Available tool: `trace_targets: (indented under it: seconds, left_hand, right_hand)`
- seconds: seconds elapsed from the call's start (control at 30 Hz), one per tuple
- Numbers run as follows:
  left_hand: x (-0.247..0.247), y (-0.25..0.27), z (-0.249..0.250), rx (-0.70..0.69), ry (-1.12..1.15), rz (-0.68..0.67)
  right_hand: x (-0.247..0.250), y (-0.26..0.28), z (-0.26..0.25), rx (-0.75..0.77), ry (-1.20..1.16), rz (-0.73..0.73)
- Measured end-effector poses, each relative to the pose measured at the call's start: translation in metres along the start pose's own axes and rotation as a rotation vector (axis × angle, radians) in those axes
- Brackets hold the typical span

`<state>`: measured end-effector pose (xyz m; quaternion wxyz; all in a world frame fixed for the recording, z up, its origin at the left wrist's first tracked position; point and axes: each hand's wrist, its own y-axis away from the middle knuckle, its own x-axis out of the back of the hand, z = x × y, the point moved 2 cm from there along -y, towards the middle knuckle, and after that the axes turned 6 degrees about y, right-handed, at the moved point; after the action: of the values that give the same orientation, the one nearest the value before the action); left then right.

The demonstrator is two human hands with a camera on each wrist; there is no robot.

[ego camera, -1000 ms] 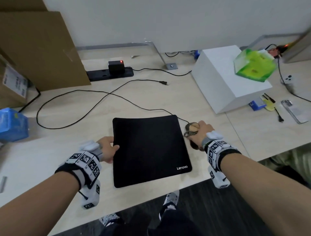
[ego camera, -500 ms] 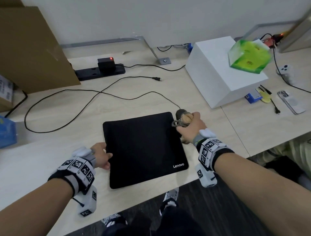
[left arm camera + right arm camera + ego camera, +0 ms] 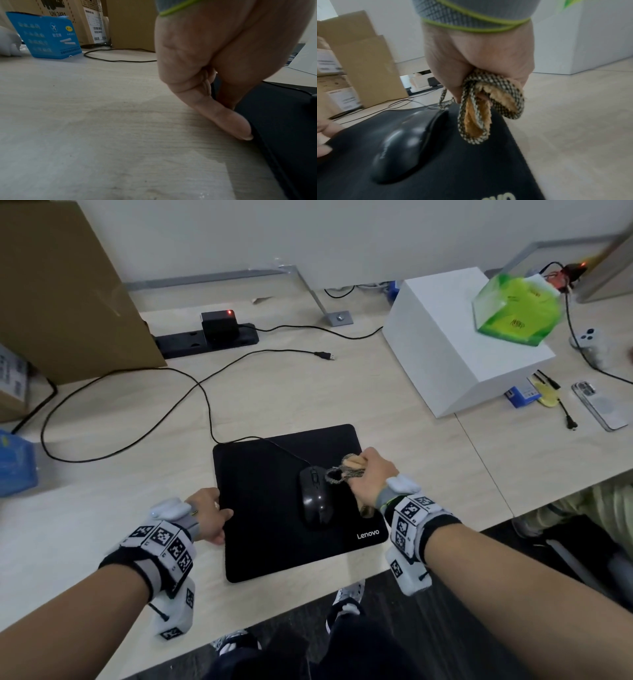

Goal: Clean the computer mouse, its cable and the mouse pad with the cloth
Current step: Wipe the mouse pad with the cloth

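While the right hand (image 3: pixel 371 475) bunches the cloth (image 3: pixel 485 106) in a fist just beside the mouse (image 3: pixel 315 497) on the mouse pad (image 3: pixel 274 522), the left hand (image 3: pixel 208 513) lies flat-fingered at the pad's left edge. I judge a hasty wipe could snag the cable (image 3: pixel 209 402) and drag the mouse off the counter (image 3: pixel 325 392).
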<state>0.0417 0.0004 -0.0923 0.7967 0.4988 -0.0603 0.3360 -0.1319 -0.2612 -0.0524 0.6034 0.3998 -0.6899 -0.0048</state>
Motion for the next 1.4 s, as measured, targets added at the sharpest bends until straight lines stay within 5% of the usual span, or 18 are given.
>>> trace_targets:
  seconds: [0.33, 0.73, 1.1, 1.4]
  left_hand:
    - [0.001, -0.005, -0.002, 0.011, -0.047, 0.022]
    - [0.002, -0.006, 0.018, 0.101, -0.12, -0.062]
    - [-0.075, 0.018, 0.108, -0.123, 0.024, -0.089]
    - [-0.085, 0.006, 0.09, -0.011, 0.023, -0.091]
  right_hand:
    - [-0.004, -0.012, 0.008, -0.148, -0.119, 0.049]
    - [0.024, -0.022, 0.028, -0.103, -0.154, 0.059]
    - [0.095, -0.049, 0.072, -0.231, -0.179, 0.262]
    - [0.032, -0.027, 0.044, 0.081, -0.087, 0.119]
